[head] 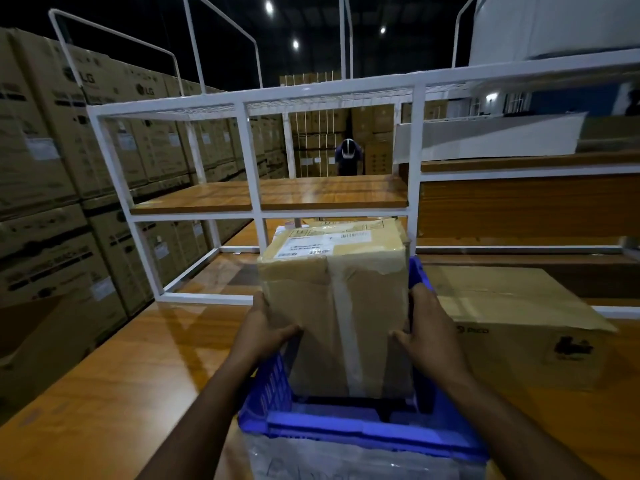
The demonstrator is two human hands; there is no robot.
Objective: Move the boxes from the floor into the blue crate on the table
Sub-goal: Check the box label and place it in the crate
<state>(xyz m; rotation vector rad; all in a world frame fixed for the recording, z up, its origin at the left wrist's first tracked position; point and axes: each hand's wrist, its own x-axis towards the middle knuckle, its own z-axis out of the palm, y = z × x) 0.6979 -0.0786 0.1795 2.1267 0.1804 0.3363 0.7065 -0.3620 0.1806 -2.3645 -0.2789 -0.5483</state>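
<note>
With the left hand [266,329] and right hand [424,329] clasping opposite sides of the tall taped brown cardboard box [334,306], standing seemingly partway into the blue plastic crate [363,429] on the glossy wooden table [121,368], lower it level, fingers clearing the walls.

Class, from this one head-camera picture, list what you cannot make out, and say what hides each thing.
- Blue crate floor, head view: hidden by the cardboard box.
- Shipping label text: blurred, too small.
- Fingers of the left hand and right hand: partly behind the box.
</note>
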